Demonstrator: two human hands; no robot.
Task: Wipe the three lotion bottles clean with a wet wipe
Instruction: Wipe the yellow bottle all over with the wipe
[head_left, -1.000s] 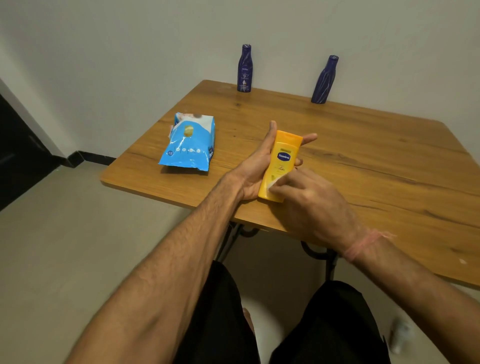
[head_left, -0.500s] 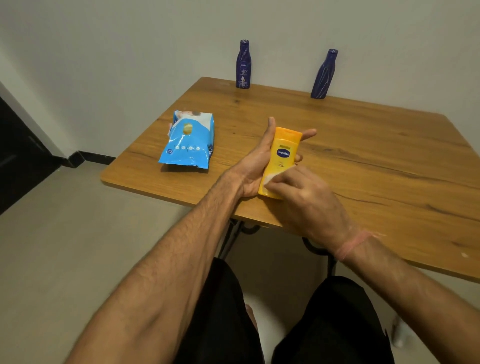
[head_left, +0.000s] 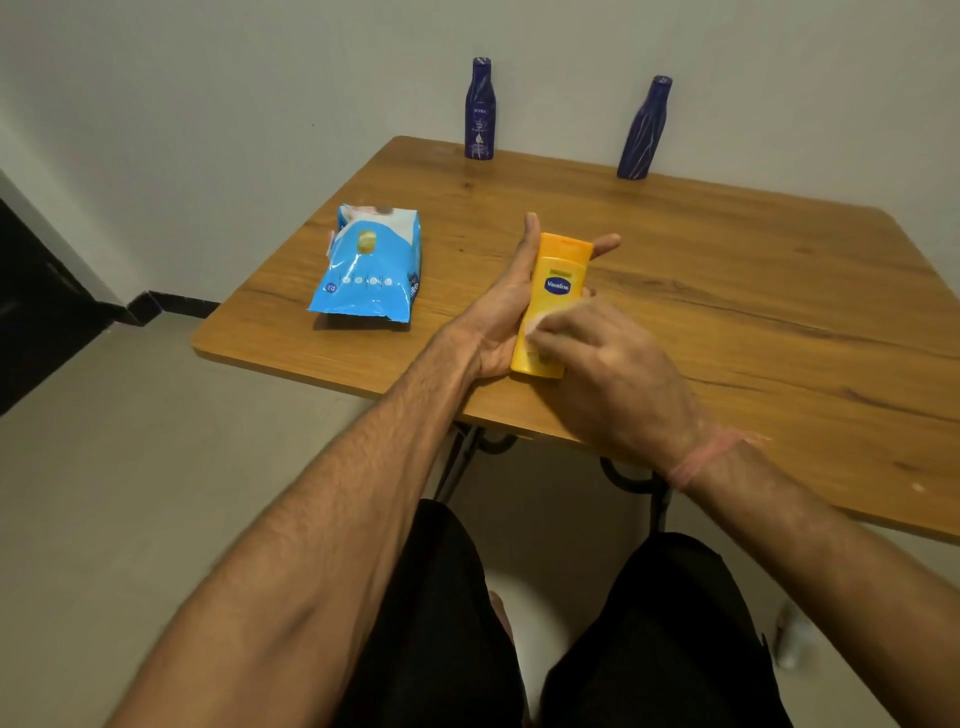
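Note:
A yellow Vaseline lotion bottle (head_left: 558, 270) lies cap-end away from me in my left hand (head_left: 501, 312), just above the table's near edge. The thumb runs along its left side and the fingers reach round behind it. My right hand (head_left: 613, 364) pinches a small white wet wipe (head_left: 535, 326) and presses it on the bottle's lower front; this hand is motion-blurred. Two dark blue lotion bottles stand upright at the table's far edge by the wall, one on the left (head_left: 479, 111) and one on the right (head_left: 644, 130).
A blue pack of wet wipes (head_left: 369, 265) lies on the wooden table (head_left: 753, 291), left of my hands. A white wall stands right behind the table. My legs are under the near edge, with a small white object (head_left: 792, 642) on the floor at right.
My right hand has slid the wipe a little way up the yellow bottle's front from near its bottom end. The left hand keeps holding the bottle in the same place.

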